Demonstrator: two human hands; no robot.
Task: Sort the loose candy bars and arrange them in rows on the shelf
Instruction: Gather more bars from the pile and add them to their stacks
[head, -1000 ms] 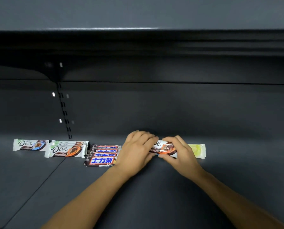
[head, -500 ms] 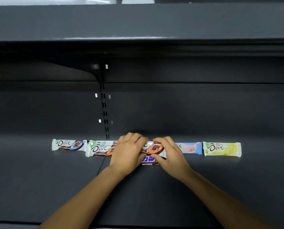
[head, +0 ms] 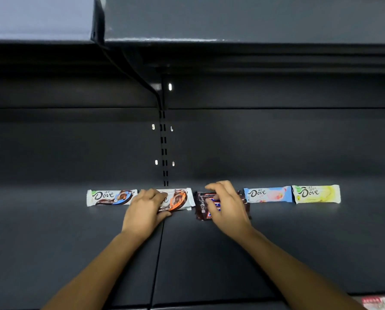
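Note:
A row of candy bars lies along the dark shelf (head: 299, 242). From the left: a white Dove bar with a blue patch (head: 111, 197), a white Dove bar with an orange patch (head: 178, 199), a stack of brown Snickers bars (head: 203, 205), a light blue Dove bar (head: 267, 194) and a yellow Dove bar (head: 316, 193). My left hand (head: 145, 209) grips the left end of the orange Dove bar, thumb under its front edge. My right hand (head: 227, 204) lies over the Snickers stack with curled fingers and hides most of it.
An upper shelf (head: 231, 30) overhangs the row. A slotted upright (head: 164, 151) runs down the back wall behind the bars. A seam (head: 158, 260) splits the shelf floor between my arms. A colourful packet (head: 379, 303) shows at the bottom right corner.
My hands have parted: the left carried the orange Dove bar to the left off the Snickers stack, and the right stayed on the stack. The view has shifted left.

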